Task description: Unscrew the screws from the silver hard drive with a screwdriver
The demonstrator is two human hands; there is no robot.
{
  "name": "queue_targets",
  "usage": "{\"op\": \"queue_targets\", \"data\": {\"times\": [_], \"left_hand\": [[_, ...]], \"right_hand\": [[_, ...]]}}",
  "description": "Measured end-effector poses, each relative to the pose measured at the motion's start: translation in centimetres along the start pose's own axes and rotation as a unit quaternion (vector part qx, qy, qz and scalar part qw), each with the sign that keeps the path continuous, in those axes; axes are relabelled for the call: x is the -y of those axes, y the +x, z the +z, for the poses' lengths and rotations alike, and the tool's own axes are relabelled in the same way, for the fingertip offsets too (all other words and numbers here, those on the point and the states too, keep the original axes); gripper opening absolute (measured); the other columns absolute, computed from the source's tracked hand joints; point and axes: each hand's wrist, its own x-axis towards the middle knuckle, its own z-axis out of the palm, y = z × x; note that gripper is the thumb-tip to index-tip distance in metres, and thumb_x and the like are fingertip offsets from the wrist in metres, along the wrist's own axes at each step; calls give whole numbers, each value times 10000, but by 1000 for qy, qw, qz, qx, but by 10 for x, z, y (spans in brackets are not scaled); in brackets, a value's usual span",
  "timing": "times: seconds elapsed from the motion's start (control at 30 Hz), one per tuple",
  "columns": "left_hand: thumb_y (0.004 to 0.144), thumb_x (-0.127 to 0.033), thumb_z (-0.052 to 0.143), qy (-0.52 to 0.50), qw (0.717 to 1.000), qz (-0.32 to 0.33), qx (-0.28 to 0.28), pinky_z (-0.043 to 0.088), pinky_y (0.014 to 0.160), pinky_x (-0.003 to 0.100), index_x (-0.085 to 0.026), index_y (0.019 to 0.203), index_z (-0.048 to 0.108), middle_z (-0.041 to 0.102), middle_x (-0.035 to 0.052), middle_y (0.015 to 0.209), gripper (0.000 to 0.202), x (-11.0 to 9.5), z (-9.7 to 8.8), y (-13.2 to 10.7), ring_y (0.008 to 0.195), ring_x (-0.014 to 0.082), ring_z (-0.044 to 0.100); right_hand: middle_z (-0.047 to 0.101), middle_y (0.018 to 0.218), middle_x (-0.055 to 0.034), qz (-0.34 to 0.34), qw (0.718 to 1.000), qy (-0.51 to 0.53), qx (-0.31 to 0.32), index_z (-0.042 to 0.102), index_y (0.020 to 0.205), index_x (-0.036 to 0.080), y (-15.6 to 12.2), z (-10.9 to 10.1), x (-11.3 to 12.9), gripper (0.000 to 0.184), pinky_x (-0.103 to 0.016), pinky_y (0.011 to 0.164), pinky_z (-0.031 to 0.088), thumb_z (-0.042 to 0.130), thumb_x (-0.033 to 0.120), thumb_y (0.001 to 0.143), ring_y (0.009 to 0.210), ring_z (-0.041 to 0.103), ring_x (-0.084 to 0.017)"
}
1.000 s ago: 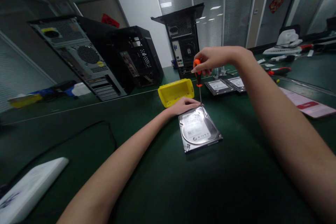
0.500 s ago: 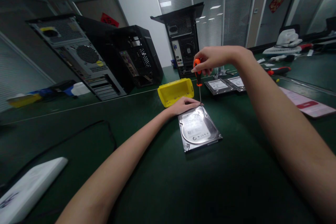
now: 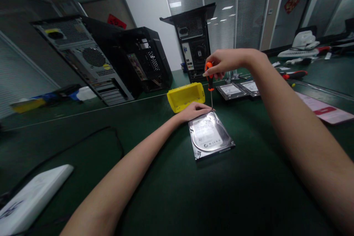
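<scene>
A silver hard drive lies flat on the green table, label side up. My left hand grips its far edge, fingers pointing right along it and partly hiding that end. In my right hand is an orange and black screwdriver, held upright by its handle. The shaft points straight down, and its tip meets the drive's far right corner beside my left fingertips. Any screw under the tip is too small to make out. Just behind my left hand stands a yellow tray with a few tiny pieces in it.
More hard drives lie behind my right forearm. Computer cases stand at the back left, and another case is behind the yellow tray. A white box and a black cable are at the left. A pink sheet lies at the right.
The whole view has shifted very slightly. Both hands, the screwdriver and the hard drive keep the same places relative to one another.
</scene>
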Motion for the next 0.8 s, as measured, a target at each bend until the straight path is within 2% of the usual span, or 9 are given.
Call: {"op": "queue_targets", "data": {"times": [0.5,0.8], "left_hand": [[848,-410,512,-3,1000,11,-2,436,841,269,-143,1097,667,660,103,1118,397,3,0,1,984,185,603],[848,-409,512,-3,1000,16,-3,436,828,265,-137,1097,666,664,104,1111,399,5,0,1,968,181,608]], "right_hand": [[657,818,-63,-7,1000,5,5,594,1011,139,1,0,-2,380,-257,638,530,564,449,792,749,640,-147],[658,882,-73,1,1000,-8,9,596,1063,125,-1,1,2,423,-258,674,525,537,459,810,832,639,-160]]}}
